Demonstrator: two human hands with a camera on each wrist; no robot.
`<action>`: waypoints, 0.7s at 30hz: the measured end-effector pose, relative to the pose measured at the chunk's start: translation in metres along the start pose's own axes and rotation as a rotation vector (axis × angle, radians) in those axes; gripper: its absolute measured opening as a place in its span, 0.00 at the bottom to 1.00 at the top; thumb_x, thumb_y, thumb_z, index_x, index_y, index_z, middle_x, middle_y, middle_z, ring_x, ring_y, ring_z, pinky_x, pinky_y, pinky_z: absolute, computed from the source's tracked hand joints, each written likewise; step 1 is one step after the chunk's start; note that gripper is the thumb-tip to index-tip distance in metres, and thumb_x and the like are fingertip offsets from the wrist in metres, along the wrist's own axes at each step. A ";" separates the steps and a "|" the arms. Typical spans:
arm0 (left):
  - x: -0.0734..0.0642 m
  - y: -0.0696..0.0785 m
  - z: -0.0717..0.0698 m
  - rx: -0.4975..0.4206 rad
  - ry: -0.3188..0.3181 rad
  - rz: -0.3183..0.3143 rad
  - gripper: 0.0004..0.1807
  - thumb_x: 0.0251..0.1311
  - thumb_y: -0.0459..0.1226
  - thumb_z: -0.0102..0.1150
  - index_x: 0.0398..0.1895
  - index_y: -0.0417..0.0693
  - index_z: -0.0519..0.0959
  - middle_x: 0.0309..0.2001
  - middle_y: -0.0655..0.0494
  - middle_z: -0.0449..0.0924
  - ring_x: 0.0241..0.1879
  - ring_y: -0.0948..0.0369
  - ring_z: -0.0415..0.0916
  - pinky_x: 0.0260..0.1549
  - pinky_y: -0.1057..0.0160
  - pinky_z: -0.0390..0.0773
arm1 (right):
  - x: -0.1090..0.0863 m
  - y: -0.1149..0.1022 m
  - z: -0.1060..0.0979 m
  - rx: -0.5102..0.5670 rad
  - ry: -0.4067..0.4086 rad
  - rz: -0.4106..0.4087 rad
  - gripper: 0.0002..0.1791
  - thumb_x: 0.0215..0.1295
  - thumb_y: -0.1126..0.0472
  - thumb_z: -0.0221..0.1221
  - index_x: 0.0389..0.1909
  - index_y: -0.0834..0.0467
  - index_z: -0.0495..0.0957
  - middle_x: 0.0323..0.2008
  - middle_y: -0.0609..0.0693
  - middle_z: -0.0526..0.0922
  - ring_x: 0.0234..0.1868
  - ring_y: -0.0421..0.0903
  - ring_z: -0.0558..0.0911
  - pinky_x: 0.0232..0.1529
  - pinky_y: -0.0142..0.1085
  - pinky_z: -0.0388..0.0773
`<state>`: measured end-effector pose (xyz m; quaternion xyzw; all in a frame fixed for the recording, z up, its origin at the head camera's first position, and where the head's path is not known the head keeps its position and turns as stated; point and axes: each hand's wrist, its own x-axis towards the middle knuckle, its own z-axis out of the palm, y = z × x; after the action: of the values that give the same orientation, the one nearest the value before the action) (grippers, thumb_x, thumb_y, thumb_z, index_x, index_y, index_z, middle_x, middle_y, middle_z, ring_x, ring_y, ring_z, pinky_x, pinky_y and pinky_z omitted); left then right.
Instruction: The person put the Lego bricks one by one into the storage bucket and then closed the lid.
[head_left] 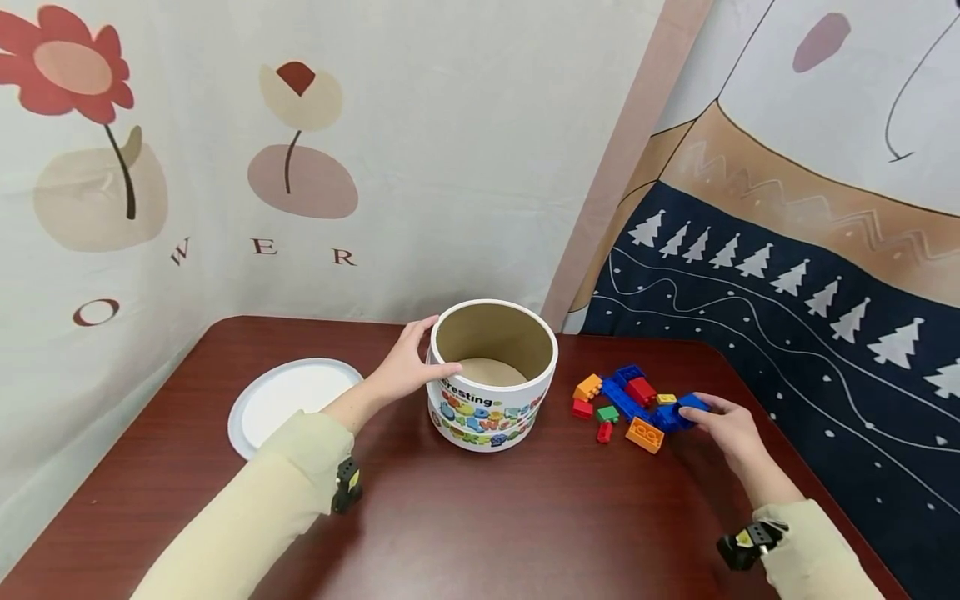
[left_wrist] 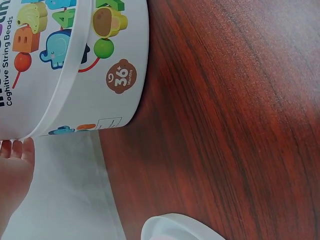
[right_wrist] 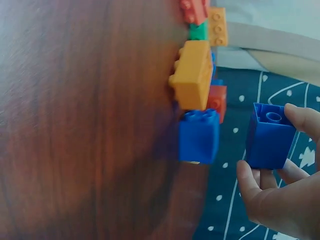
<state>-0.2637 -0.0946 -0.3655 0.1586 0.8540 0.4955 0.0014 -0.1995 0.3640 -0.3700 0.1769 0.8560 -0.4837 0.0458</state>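
Observation:
A round white tub [head_left: 491, 417] with colourful printing stands upright near the table's back edge, its mouth facing up and its floor bare. My left hand [head_left: 408, 364] rests on its left side, thumb over the rim and fingers along the outer wall. On the right, my right hand [head_left: 731, 429] holds a blue block [right_wrist: 271, 142] between thumb and fingers, raised off the table in the right wrist view. Beside it lies a pile of toy blocks: another blue block [right_wrist: 198, 137], an orange block [head_left: 645, 435], a green block [head_left: 607, 414] and a red block [head_left: 641, 391].
A white round lid [head_left: 296, 400] lies on the brown table [head_left: 480, 533], left of the tub and partly behind the left forearm. A printed curtain [head_left: 450, 167] hangs right behind the table, and a dark blue patterned cloth [head_left: 847, 417] runs along its right edge.

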 end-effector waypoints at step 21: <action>0.001 0.001 0.000 -0.001 -0.003 0.003 0.51 0.47 0.46 0.69 0.70 0.40 0.52 0.68 0.40 0.51 0.68 0.46 0.52 0.66 0.42 0.56 | -0.009 -0.070 0.016 -0.027 -0.085 -0.193 0.39 0.65 0.45 0.54 0.69 0.63 0.56 0.65 0.67 0.63 0.37 0.28 0.74 0.61 0.42 0.71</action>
<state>-0.2644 -0.0939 -0.3649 0.1607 0.8536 0.4955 0.0022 -0.2173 0.3152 -0.3199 0.0723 0.8727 -0.4814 0.0377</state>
